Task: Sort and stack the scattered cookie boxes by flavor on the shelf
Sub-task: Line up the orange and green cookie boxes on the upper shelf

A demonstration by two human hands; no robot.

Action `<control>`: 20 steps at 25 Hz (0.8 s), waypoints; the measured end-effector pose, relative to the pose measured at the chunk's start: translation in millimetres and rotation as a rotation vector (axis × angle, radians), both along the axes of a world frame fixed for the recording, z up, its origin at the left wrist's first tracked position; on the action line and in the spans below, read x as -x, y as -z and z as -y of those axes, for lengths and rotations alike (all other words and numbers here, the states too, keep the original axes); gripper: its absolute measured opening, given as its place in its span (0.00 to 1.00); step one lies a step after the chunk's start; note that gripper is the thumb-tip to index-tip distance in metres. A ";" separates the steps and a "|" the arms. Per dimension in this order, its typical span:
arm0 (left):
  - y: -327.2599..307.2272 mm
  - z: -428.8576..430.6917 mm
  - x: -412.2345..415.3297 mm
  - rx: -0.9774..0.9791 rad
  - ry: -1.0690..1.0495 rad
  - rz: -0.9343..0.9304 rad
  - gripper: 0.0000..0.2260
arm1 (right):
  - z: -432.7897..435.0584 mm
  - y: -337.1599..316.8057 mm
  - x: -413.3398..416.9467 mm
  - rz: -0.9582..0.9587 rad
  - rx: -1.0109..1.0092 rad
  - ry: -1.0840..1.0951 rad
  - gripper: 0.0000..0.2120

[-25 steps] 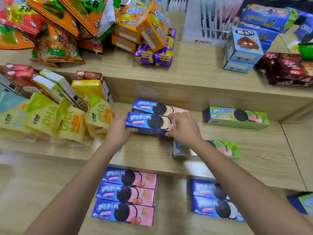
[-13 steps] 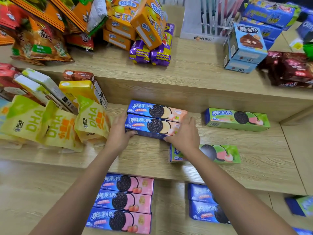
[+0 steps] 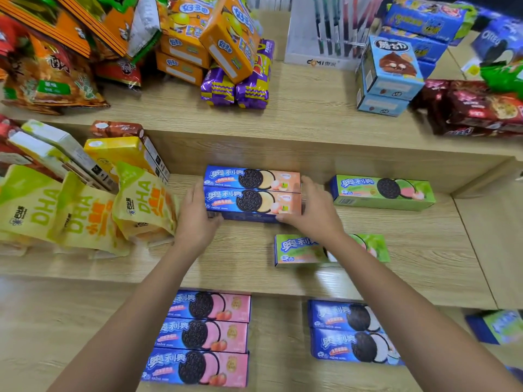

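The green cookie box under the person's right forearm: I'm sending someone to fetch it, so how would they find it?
On the middle shelf, look near its front edge, right of centre. A green cookie box lies flat there, alone. Its twin sits at the back of the shelf, and the peach-ended boxes between the hands are blue.

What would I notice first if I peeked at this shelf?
Probably the two hands in the middle: the left hand and the right hand press on either end of two peach-ended cookie boxes lying side by side on the middle shelf. Below them, three pink cookie boxes lie in a neat row. Off to the left, the yellow DHA bags lean in a bright bunch.
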State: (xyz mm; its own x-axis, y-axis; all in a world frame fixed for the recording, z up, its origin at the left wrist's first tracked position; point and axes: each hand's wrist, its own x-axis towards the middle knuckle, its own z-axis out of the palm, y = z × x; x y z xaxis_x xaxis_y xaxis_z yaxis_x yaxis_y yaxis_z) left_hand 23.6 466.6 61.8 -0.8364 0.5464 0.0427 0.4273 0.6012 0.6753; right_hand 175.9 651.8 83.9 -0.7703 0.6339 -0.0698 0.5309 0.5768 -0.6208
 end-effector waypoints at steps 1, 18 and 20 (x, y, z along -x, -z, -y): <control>-4.4 2.9 -8.2 -0.027 -0.010 -0.070 0.30 | -7.8 -6.4 -14.5 -0.034 0.032 -0.026 0.35; 30.7 -39.5 -164.8 -0.226 0.029 0.351 0.25 | -31.4 32.1 -183.2 -0.162 0.211 0.437 0.28; 25.0 -57.9 -168.0 -0.214 0.063 0.351 0.25 | -47.0 28.8 -192.6 -0.201 0.214 0.481 0.28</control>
